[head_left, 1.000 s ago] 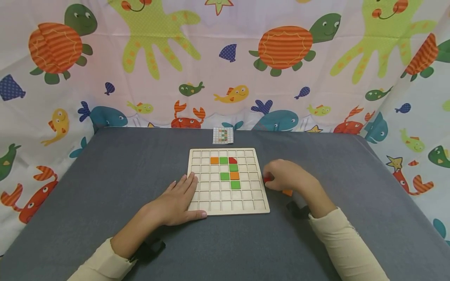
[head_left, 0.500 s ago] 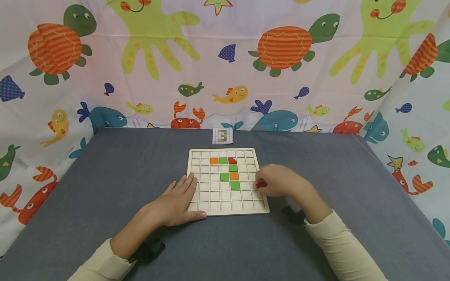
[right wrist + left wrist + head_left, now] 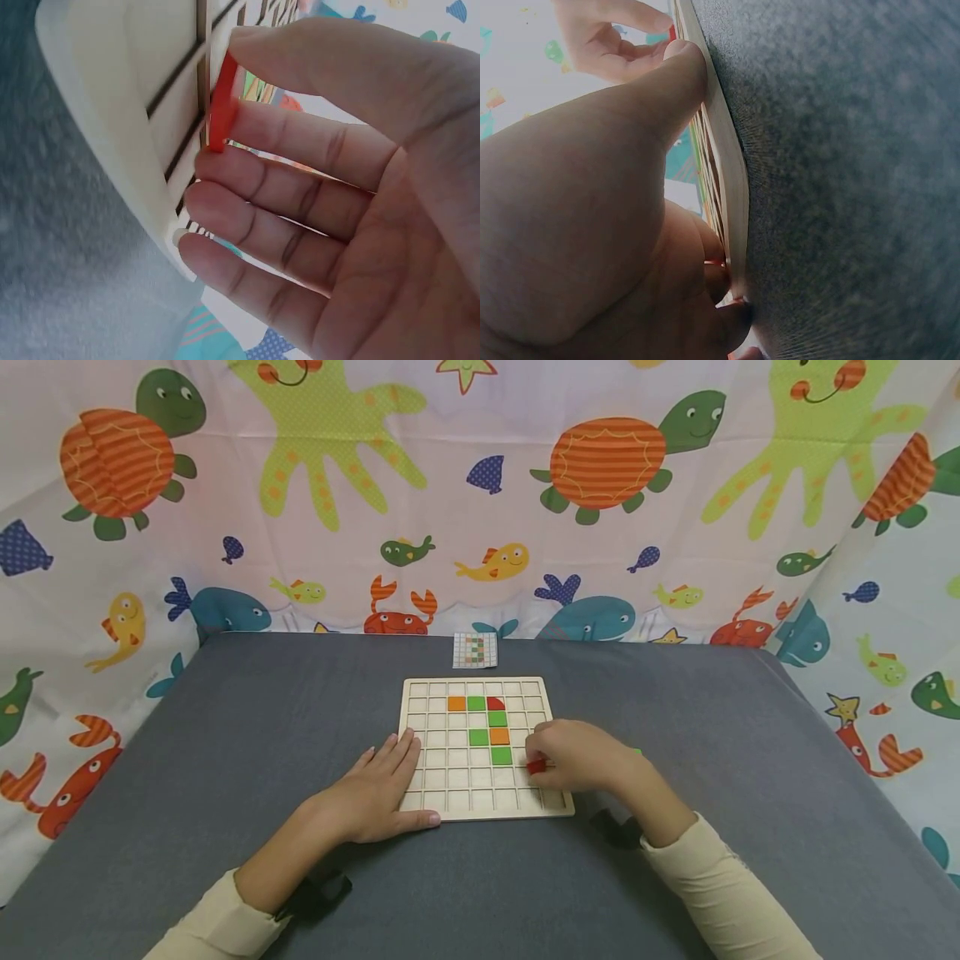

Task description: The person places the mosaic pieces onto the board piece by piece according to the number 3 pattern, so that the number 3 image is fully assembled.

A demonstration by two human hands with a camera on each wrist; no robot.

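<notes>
A pale wooden grid board [image 3: 450, 800] lies on the grey tabletop. My left hand [image 3: 375, 789] rests flat on its left side, fingers straight, thumb along the front edge. Between thumb and fingertips my right hand [image 3: 581, 756] pinches a red tile [image 3: 224, 97], tilted close over the squares at the board's right. Set in the grid are an orange tile [image 3: 457, 703], a green tile [image 3: 476, 702] and a red tile with a rounded corner [image 3: 495, 702] in one row. Below them sit several green tiles and another orange tile [image 3: 499, 737].
Behind the board lies a small card [image 3: 475, 651] printed with a grid of coloured squares. A bit of a green piece [image 3: 637, 751] peeks out behind the right wrist. A curtain [image 3: 450, 502] with sea animals hangs at the table's back and sides.
My right hand has carried the red tile leftward from beside the board to over its right-hand squares. The orange piece that showed beneath that hand is now hidden. The left hand stays put.
</notes>
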